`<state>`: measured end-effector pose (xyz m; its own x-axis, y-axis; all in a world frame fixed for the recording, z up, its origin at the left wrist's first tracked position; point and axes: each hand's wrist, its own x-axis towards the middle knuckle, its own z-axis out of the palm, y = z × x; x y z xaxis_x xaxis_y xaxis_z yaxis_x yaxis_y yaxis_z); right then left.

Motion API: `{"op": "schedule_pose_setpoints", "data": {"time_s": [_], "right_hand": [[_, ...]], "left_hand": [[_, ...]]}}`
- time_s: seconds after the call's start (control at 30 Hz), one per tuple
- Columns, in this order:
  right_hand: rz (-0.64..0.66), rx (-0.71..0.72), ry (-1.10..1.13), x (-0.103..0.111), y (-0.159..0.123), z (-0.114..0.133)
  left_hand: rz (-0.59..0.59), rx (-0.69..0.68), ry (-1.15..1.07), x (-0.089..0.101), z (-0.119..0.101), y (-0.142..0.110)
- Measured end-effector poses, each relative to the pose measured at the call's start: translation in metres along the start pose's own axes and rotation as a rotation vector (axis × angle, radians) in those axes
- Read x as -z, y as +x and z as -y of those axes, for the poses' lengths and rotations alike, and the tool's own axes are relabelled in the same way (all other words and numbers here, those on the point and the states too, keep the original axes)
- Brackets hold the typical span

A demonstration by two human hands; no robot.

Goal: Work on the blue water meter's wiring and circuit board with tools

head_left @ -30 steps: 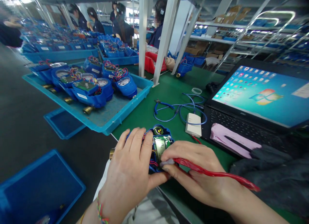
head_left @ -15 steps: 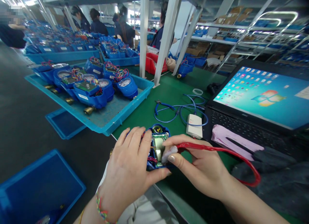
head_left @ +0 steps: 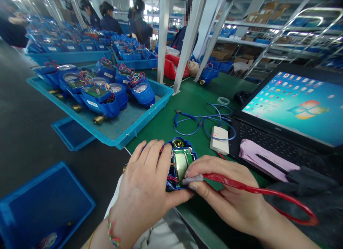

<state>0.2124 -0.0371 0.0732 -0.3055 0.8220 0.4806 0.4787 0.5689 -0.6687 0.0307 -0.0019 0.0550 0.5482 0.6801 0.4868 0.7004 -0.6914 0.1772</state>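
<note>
A blue water meter point(head_left: 181, 163) with a green circuit board, a small display and loose coloured wires stands at the bench's front edge. My left hand point(head_left: 150, 174) is wrapped over its left side, thumb along the near edge, covering much of the housing. Between the thumb and fingers of my right hand point(head_left: 227, 188) is the grey-wrapped end of a red cable point(head_left: 250, 187). That end touches or nearly touches the board's lower right corner; the exact contact is hidden by my fingers. The cable loops back over my right wrist.
A light-blue tray point(head_left: 120, 138) of several blue meters stands at left; blue bins point(head_left: 48, 202) sit lower down. To the right are a white box point(head_left: 219, 140) with a blue cable, cutters point(head_left: 184, 117), a laptop point(head_left: 292, 109) and a pink cloth point(head_left: 264, 157). People work behind.
The grey end of the red cable has tilted flatter and sits lower against the board. The cable's loop has swung right and down. My left hand keeps its grip while the view shifts slightly.
</note>
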Motion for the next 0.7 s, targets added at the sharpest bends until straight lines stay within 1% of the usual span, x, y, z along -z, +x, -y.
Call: {"op": "schedule_pose_setpoints", "data": {"time_s": [0.33, 0.7], "right_hand": [[-0.026, 0.089, -0.001, -0.0017, 0.0001, -0.0009], [0.016, 0.129, 0.027, -0.0019, -0.0018, -0.0013]], "left_hand": [[-0.003, -0.007, 0.026, -0.0025, 0.0007, -0.0022], [0.001, -0.012, 0.028, -0.0014, -0.0006, 0.0002]]}}
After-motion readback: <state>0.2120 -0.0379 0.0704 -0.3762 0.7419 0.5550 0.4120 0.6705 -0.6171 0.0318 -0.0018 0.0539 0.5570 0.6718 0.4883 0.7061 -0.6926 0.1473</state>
